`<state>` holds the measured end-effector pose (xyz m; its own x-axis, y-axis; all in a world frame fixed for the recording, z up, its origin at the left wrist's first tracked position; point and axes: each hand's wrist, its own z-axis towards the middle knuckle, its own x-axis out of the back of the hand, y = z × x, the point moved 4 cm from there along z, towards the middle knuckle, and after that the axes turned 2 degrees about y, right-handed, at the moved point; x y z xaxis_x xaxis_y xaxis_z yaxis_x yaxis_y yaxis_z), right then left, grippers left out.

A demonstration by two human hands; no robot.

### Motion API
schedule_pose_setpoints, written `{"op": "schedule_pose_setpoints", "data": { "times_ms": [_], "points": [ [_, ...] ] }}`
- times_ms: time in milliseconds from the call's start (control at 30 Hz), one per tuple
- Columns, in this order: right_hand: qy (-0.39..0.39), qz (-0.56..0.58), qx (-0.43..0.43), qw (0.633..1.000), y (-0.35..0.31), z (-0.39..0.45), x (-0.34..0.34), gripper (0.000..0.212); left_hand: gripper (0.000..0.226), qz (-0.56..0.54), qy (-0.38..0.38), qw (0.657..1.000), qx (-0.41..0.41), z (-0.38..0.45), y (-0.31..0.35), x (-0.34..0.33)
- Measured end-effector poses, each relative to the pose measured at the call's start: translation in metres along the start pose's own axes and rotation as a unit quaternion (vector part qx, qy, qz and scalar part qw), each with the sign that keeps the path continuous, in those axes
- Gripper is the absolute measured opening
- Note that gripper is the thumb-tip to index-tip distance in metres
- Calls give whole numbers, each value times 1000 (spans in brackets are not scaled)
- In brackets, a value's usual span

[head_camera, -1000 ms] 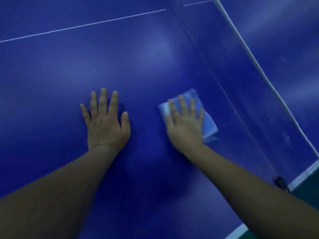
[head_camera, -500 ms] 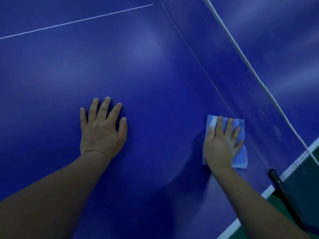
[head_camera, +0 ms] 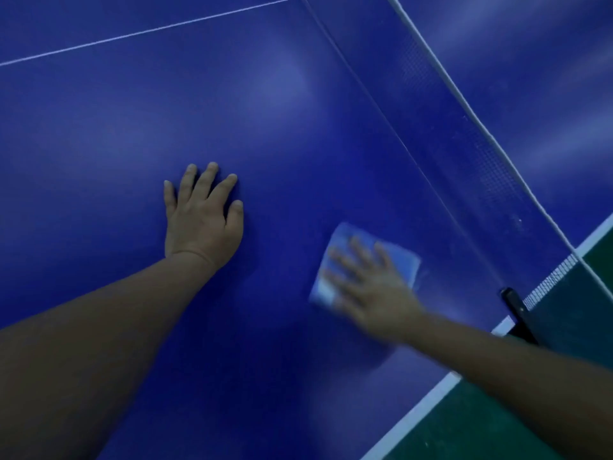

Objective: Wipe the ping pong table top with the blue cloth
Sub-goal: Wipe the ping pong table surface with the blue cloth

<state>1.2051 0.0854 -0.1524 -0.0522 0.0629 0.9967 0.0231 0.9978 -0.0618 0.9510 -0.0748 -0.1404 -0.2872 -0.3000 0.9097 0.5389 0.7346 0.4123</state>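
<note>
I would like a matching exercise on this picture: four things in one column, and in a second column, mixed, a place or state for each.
Things
1. left hand
2. right hand
3. blue cloth
4. net

Places or states
A. stands across the table, at the right of the picture
B. flat on the bare table top
C. blurred, fingers spread on the cloth
D. lies under a hand

Pairs: 1-B, 2-C, 3-D, 4-A

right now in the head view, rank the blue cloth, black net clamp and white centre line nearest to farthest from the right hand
1. blue cloth: under the right hand, touching.
2. black net clamp: right of the hand, at the table edge.
3. white centre line: far upper left.
</note>
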Motion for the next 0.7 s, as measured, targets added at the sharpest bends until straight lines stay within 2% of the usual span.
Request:
{"op": "schedule_pose_setpoints", "data": {
  "times_ms": [33, 100, 133, 167, 200, 233, 300, 367, 400, 433, 467, 500, 533, 600, 633, 667, 700],
  "points": [
    [13, 11, -113, 994, 34, 19, 8, 56, 53, -1, -5, 1000, -6, 1, 0, 0],
    [23, 63, -354, 933, 88, 45, 22, 58, 54, 6, -17, 1000, -12, 1, -2, -1],
    [36, 84, -438, 894, 95, 53, 23, 56, 54, 11, -20, 1000, -13, 0, -4, -2],
    [46, 82, -479, 873, 84, 59, 23, 56, 55, 14, -25, 999, -14, 0, -4, -3],
    [55, 54, -469, 880, 60, 63, 18, 55, 55, 16, -30, 999, -17, 1, -4, -3],
    [63, 33, -405, 911, 23, 64, 13, 54, 55, 16, -36, 999, -19, 2, -5, -4],
    [43, 44, -176, 982, -61, 46, 0, 52, 56, 17, -51, 998, -26, 3, -7, -4],
    [-1, 52, 33, 998, -106, 2, -3, 51, 55, 8, -57, 997, -47, -3, -9, 2],
    [-26, 58, 100, 993, -100, -13, 1, 50, 54, 0, -47, 997, -68, -11, -11, 6],
    [-32, 47, 130, 990, -81, -18, 5, 48, 52, -2, -31, 995, -94, -24, -12, 11],
    [-18, 32, 115, 993, -56, -12, 9, 49, 51, 2, -14, 993, -121, -40, -14, 16],
    [-6, 28, 45, 999, -27, 2, 14, 52, 51, 10, -2, 990, -143, -57, -16, 20],
    [-4, 40, -70, 997, 3, 18, 18, 54, 51, 19, 2, 987, -161, -74, -20, 21],
    [19, 81, -295, 952, 39, 52, 26, 53, 51, 45, -4, 983, -176, -102, -30, 21],
    [23, 87, -352, 932, 34, 63, 25, 54, 51, 57, -4, 983, -172, -111, -36, 21],
    [28, 80, -351, 933, 12, 71, 21, 54, 52, 66, -2, 984, -166, -117, -41, 20],
    [43, 68, -299, 951, -22, 71, 14, 55, 53, 70, 0, 985, -159, -120, -44, 20]
  ]
}}
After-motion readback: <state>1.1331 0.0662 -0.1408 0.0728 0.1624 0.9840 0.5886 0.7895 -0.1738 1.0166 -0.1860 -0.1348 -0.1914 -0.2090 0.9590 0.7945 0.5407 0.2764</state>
